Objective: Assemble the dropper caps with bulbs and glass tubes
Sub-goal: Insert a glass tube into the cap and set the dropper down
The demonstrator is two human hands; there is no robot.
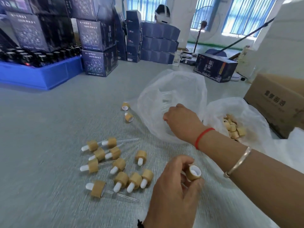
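Observation:
My left hand (172,188) holds a bamboo-coloured dropper cap (195,172) with its white inside facing up. My right hand (181,121) reaches into a clear plastic bag (172,89) of glass tubes, fingers curled down; what they hold is hidden. Several finished droppers (118,165), bamboo caps with white bulbs and thin glass tubes, lie on the grey surface to the left. Two more caps (127,111) lie beside the bag. A second bag (233,127) to the right holds several loose bamboo caps.
A brown carton (278,102) stands at the right. At the back left, a blue crate (41,74) holds dark bottles, with stacks of dark printed boxes (98,46) behind it. Another person sits behind boxes at the back.

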